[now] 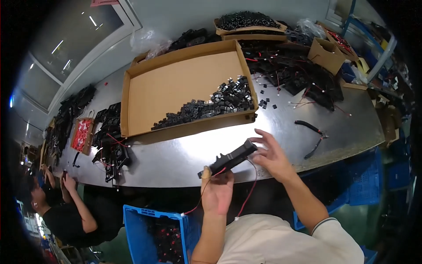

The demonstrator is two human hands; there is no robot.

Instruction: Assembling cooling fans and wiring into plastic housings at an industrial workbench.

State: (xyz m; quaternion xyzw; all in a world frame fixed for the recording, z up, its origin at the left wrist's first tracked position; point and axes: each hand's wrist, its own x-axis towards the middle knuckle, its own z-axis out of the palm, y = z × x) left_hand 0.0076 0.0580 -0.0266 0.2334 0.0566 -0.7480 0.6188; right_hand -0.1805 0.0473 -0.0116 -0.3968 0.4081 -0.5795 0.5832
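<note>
Holding a long black part (235, 159), the left hand (217, 193) closes around its lower-left end, with the thumb over it and the fingers beneath. The right hand (276, 163) is at the upper-right end, its thumb and fingers spread apart; whether a fingertip touches the part, I cannot tell. The part is tilted, above the near edge of the metal counter (281, 123), in front of the cardboard tray (125, 105).

By its look, the part is of hard plastic, so I judge it light and stiff, and perhaps a little slippery on its smooth faces. The small prongs along its upper side could break under pressure. Two thin wires hang from it, one red wire (254, 189) being well visible, and each ends in a small white plug; these are soft and may catch or pull loose. It seems best to take hold on the broad sides near both ends, and not by the wires or the prongs.
</note>
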